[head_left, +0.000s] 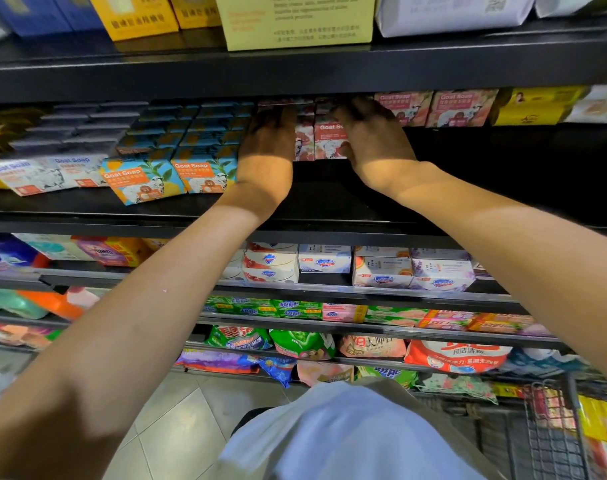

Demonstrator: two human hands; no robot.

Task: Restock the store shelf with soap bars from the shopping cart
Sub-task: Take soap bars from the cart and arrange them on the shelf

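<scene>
soap: small pink-red printed cardboard Goat Soap boxes [330,140], stacked mid-shelf between your hands; likely light, stiff, glossy, corners dent
hold: take flat side faces, squeeze gently
left hand [267,147]: fingers against the stack's left side, looks pressing; a curl round a box can't be told
right hand [371,140]: fingers over stack top and right side, grip unclear
shelf: black metal shelf board [468,161], bare dark gap right of stack
room: low clearance under upper board; blue-orange Goat Soap boxes [177,174] close left
cart: wire shopping cart [551,431], bottom right
</scene>
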